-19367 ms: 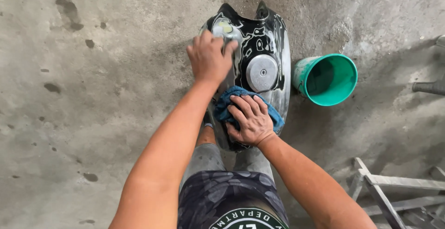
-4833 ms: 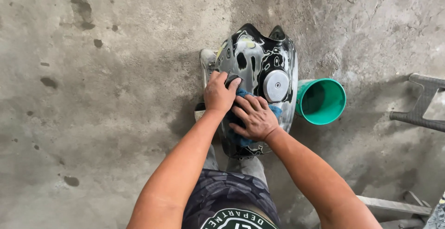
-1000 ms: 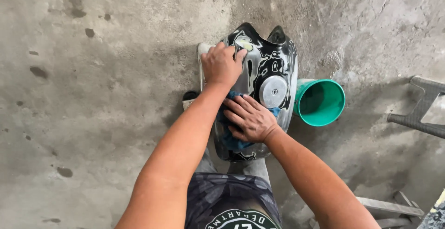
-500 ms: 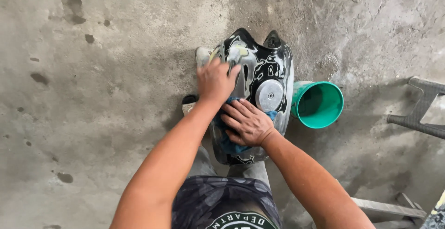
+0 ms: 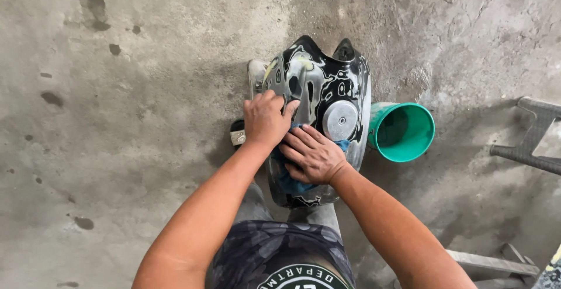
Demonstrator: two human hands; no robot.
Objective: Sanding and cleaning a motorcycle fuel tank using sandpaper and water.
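A glossy black motorcycle fuel tank (image 5: 336,84) with pale smears and a round silver filler cap (image 5: 340,120) stands on the concrete floor in front of me. My left hand (image 5: 266,119) lies flat on the tank's left side, fingers spread a little, holding nothing. My right hand (image 5: 312,156) presses a blue cloth (image 5: 292,182) against the near part of the tank, just below the cap. Most of the cloth is hidden under that hand.
A green plastic bucket (image 5: 403,131) stands right of the tank, touching it. A foot in a sandal (image 5: 238,134) shows left of the tank. A dark metal frame part (image 5: 529,140) lies at the right edge, and metal bars (image 5: 491,261) at bottom right.
My left hand has slid down from the tank's top left toward me and now rests beside my right hand. The right hand and cloth have stayed near the cap.
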